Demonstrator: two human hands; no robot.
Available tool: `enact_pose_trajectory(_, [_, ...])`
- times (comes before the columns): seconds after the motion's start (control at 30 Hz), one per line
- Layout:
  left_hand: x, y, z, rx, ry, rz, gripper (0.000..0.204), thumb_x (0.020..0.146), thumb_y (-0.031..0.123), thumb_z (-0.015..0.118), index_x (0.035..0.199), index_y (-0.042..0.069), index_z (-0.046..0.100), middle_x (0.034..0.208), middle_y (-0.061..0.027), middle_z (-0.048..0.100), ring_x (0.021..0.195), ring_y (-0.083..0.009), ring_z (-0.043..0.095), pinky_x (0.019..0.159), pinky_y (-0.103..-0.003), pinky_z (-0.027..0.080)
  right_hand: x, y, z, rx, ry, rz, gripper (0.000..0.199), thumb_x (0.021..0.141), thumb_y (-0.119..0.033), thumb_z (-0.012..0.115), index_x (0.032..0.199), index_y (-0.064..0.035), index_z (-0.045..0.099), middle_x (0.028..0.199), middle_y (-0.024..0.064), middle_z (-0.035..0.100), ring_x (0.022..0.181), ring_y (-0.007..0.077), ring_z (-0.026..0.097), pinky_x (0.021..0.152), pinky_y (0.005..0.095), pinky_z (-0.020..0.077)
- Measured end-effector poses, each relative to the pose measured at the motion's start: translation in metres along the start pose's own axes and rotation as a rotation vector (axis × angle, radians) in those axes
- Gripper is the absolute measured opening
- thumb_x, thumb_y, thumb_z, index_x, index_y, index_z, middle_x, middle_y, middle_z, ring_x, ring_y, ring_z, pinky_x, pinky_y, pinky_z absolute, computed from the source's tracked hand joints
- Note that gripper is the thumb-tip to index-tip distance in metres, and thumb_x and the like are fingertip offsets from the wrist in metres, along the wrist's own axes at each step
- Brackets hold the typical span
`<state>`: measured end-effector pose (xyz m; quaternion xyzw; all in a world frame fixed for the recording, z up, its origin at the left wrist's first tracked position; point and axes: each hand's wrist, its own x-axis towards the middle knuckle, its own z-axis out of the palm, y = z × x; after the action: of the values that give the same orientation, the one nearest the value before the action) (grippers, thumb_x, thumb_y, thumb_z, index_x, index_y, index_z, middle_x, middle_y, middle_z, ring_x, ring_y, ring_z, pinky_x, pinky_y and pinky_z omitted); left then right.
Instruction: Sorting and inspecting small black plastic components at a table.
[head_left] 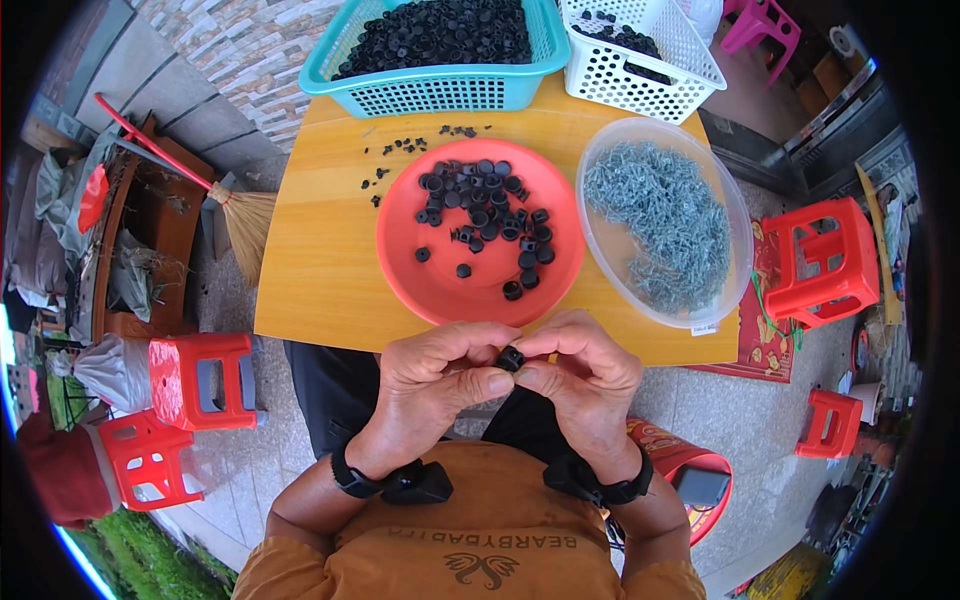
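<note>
Brown shirt (400, 530), black wrist straps (352, 478) close by. Left hand (425, 375) and right hand (590, 375) meet by yellow table's (320, 250) near edge, thumb and forefinger of each pinching small black part (511, 358). Part sits between fingertips, partly covered by them, on shirt side of red plate (440, 290). Looks compact, roundish, with notched openings; finer detail too small to tell.

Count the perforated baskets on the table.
2: a teal basket along the far edge of the table, and a white basket just right of it.
</note>
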<state>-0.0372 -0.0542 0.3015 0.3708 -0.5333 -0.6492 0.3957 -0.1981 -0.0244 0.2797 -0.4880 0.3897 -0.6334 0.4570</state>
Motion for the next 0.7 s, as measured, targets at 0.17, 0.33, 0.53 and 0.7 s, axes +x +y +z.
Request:
enact_pose_trajectory(0.17, [0.0017,0.0012,-0.0005,0.01,-0.012,-0.023,0.032,0.074,0.004,0.071,0.104,-0.001,0.062,0.081,0.0016,0.057,0.074,-0.0041,0.048,0.067,-0.019,0.043,0.0015,-0.0029,-0.0002,-0.122,-0.011,-0.064,0.029,0.065,0.01,0.069,0.091,-0.0014,0.064,0.084,0.0054,0.059,0.076,0.0126,0.057,0.063,0.0226,0.0451])
enact_pose_trajectory(0.33, [0.0036,0.0008,-0.0004,-0.016,-0.02,-0.033,0.035,0.073,0.008,0.072,0.104,-0.002,0.062,0.086,-0.0055,0.064,0.074,-0.0076,0.054,0.066,-0.021,0.046,0.0005,-0.0041,-0.0011,-0.189,-0.01,-0.082,0.028,0.065,0.01,0.069,0.091,-0.0013,0.064,0.085,0.0054,0.059,0.076,0.0122,0.056,0.063,0.0225,0.045])
enact_pose_trajectory(0.53, [0.0055,0.0071,-0.0003,-0.081,-0.084,-0.099,0.026,0.076,0.002,0.069,0.102,-0.001,0.063,0.088,-0.0008,0.062,0.077,-0.0041,0.052,0.07,-0.019,0.045,-0.0031,0.0019,0.0001,0.032,0.042,0.012,0.027,0.066,0.01,0.069,0.091,0.0003,0.063,0.088,0.006,0.059,0.08,0.0127,0.055,0.068,0.0239,0.0447])
enact_pose_trajectory(0.7, [0.0066,0.0073,-0.0009,-0.077,-0.097,-0.119,0.025,0.078,0.003,0.068,0.101,-0.001,0.062,0.086,-0.0017,0.062,0.074,-0.0037,0.053,0.064,-0.018,0.047,-0.0002,-0.0029,-0.0017,-0.083,0.009,-0.046,0.027,0.067,0.01,0.068,0.091,0.0,0.063,0.086,0.0064,0.059,0.078,0.014,0.056,0.068,0.0251,0.0453])
